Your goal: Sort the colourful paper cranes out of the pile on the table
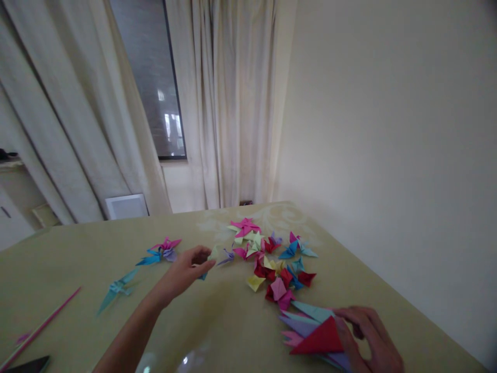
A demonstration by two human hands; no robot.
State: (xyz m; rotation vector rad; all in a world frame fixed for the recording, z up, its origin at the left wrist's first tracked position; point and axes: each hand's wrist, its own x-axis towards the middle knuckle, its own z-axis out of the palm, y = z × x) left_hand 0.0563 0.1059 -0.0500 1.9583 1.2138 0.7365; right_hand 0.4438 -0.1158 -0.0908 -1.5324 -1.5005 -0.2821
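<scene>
My left hand (188, 267) reaches over the middle of the table with its fingers curled. A pale green folded paper piece (213, 253) shows at its fingertips, and a small blue bit peeks out below the thumb; the rest is hidden. At the lower right, my right hand (370, 336) grips a bundle of flat-folded paper pieces (320, 339), with red outermost and teal, purple and pink points sticking out leftward. Just beyond the bundle lies a loose cluster of colourful origami cranes (277, 267). A purple crane (228, 256) sits right beside my left hand.
More cranes lie at the left: a pink one (167, 243), a blue one (150, 257) and a teal one (117, 289). A thin pink stick (46, 321) and a dark flat object (31, 366) are at the lower left. The wall (388, 155) borders the table's right side.
</scene>
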